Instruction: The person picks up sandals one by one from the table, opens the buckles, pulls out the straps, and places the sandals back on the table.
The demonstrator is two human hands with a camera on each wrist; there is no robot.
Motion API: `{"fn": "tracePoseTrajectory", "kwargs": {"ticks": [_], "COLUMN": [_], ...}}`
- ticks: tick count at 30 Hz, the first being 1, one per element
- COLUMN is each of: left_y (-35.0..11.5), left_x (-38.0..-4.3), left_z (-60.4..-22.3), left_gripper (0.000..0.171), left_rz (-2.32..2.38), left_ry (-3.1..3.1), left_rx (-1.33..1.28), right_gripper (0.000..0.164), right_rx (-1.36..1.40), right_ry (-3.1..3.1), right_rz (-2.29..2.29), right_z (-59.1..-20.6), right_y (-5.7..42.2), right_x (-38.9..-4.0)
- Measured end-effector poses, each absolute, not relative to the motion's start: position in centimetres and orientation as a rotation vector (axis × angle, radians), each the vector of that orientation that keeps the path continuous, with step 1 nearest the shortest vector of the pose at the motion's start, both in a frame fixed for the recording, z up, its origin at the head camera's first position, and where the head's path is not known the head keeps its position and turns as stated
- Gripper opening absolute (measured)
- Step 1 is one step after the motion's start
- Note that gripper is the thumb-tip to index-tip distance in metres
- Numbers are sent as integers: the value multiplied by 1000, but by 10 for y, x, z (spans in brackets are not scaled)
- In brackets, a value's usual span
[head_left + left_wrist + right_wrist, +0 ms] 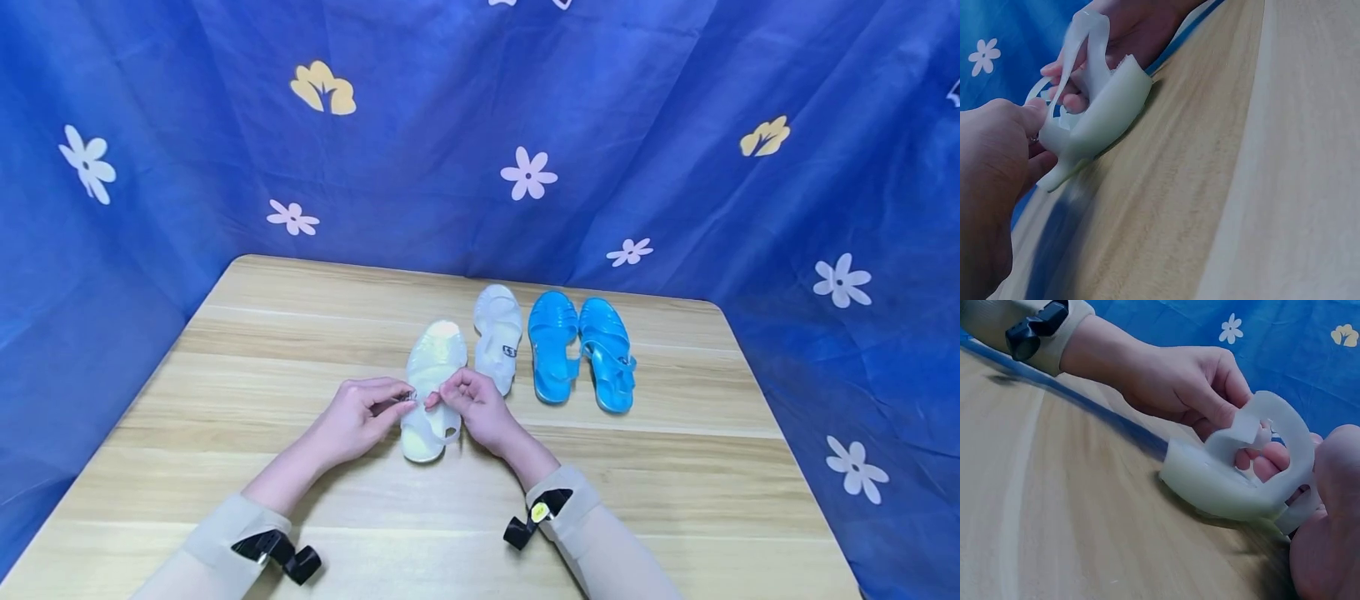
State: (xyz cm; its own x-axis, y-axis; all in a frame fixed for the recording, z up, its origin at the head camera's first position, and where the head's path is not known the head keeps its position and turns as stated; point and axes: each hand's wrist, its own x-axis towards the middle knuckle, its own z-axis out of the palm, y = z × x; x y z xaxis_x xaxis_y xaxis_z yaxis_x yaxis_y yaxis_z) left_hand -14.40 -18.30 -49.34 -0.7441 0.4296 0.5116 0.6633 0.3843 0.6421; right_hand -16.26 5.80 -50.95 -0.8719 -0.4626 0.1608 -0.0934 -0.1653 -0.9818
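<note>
A white sandal [437, 350] lies on the wooden table, toe pointing away, between my two hands. At its left side, my left hand [362, 419] pinches a small metal buckle [409, 395] between thumb and fingers. From the other side my right hand [483, 408] pinches part of the sandal's strap [1244, 428], its fingers reaching inside the strap opening. The heel end [1116, 112] faces me, with the sole on the tabletop. The strap's tip is largely hidden by my fingers.
A second white sandal [497, 321] lies just beyond my right hand. To its right are two blue sandals [553, 350], [606, 350] side by side. The wooden table [225, 400] ends at a blue flowered curtain [450, 125] behind and at both sides.
</note>
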Motion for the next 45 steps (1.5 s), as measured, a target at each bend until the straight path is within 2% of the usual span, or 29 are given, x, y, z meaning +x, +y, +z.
{"fn": "tracePoseTrajectory", "kwargs": {"ticks": [21, 34, 39, 45], "left_y": [-183, -186, -186, -187], "left_x": [-142, -142, -146, -148], "left_z": [-494, -498, -501, -503], "left_gripper": [21, 21, 22, 21], "left_rz": [-1281, -1277, -1302, -1345], "left_ry": [-2402, -2333, -2293, -2281], "left_rx": [-901, -791, -722, -641], "right_gripper": [13, 11, 10, 14], "right_rx": [-713, -818, -775, -564], "right_ry": [2186, 2179, 2267, 2279], "right_rz": [-1976, -2372, -2437, -2511], "right_z": [-490, -454, -449, -445], "right_y": [66, 87, 95, 101], "right_x": [-158, -175, -186, -190]}}
